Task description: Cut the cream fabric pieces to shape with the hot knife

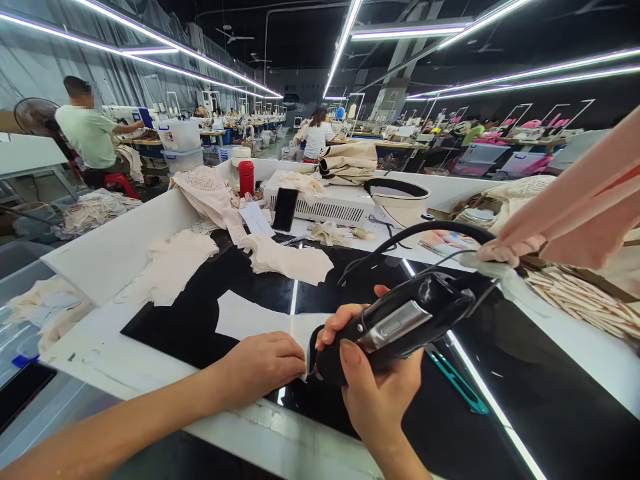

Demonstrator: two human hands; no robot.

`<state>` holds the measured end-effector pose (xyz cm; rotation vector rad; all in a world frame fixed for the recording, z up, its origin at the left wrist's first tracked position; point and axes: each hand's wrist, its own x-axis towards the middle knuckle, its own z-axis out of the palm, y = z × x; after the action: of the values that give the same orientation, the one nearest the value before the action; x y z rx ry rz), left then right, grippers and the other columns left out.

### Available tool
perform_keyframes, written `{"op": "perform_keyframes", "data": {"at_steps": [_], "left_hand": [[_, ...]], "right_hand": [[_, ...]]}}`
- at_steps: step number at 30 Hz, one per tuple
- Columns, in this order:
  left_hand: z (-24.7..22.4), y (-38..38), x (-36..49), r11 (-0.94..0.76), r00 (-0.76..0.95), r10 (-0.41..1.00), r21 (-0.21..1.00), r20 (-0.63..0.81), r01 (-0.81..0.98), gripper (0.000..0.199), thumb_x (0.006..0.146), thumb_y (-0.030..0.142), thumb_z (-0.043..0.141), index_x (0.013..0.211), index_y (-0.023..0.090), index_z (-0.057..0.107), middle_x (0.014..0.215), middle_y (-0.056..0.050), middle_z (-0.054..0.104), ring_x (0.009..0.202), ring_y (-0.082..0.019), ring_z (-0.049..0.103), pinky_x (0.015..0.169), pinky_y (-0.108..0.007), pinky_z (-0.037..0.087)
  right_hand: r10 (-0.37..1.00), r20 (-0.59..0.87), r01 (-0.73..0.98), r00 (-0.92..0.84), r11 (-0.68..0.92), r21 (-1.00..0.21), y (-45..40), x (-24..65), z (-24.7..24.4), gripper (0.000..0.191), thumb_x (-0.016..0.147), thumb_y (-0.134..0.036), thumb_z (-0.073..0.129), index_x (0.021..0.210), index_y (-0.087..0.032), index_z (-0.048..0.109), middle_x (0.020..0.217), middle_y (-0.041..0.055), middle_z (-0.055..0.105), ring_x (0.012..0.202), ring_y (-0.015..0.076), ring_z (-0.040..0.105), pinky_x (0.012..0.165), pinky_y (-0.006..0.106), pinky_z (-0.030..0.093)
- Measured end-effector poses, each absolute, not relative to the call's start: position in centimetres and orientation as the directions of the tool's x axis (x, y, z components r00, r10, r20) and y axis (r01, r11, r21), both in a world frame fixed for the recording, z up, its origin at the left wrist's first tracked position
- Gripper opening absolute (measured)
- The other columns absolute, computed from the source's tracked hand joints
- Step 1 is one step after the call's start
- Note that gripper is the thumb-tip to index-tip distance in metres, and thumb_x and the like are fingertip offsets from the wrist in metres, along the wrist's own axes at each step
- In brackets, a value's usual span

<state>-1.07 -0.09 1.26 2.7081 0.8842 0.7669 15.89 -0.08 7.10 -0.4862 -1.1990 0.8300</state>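
My right hand point(383, 390) is wrapped around a bulky black corded power tool point(400, 320) with a silver strip along its body. The tool tilts down to the left, and its tip meets the edge of a white fabric piece point(255, 317) on the glossy black tabletop panel point(190, 333). My left hand point(273, 363), fingers together and curled, holds that piece at its near edge, just left of the tip. Exactly how the fingertips grip it is hidden. The tool's working end is mostly covered by its housing and my fingers.
Cream fabric stacks point(287, 259) lie beyond my hands, with a loose pile point(175, 263) to the left. A black phone point(285, 209) leans against a white box point(320, 203). A teal-handled tool point(457, 380) rests at right. Pink cloth point(575, 193) hangs near the cord point(425, 227).
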Motion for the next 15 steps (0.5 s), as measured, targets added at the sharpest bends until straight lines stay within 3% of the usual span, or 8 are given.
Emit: {"op": "perform_keyframes", "data": {"at_steps": [8, 15], "left_hand": [[0.49, 0.19, -2.02, -0.884, 0.755, 0.464, 0.182, 0.463, 0.431, 0.016, 0.106, 0.014, 0.053, 0.114, 0.015, 0.066, 0.113, -0.006, 0.073, 0.109, -0.019, 0.069, 0.101, -0.03, 0.056], [0.68, 0.24, -2.09, -0.892, 0.752, 0.444, 0.163, 0.488, 0.421, 0.016, 0.106, 0.014, 0.052, 0.111, 0.014, 0.066, 0.111, -0.007, 0.073, 0.109, -0.019, 0.069, 0.099, -0.029, 0.058]], "right_hand": [[0.781, 0.61, -0.309, 0.137, 0.619, -0.723, -0.1, 15.82, 7.09, 0.054, 0.089, -0.017, 0.075, 0.136, -0.036, 0.056, 0.087, -0.0026, 0.068, 0.065, 0.0122, 0.063, 0.054, 0.024, 0.057], [0.78, 0.608, -0.295, 0.148, 0.621, -0.726, -0.06, 15.85, 7.05, 0.054, 0.088, -0.017, 0.075, 0.135, -0.035, 0.056, 0.086, -0.0018, 0.068, 0.064, 0.0129, 0.063, 0.054, 0.025, 0.057]]}}
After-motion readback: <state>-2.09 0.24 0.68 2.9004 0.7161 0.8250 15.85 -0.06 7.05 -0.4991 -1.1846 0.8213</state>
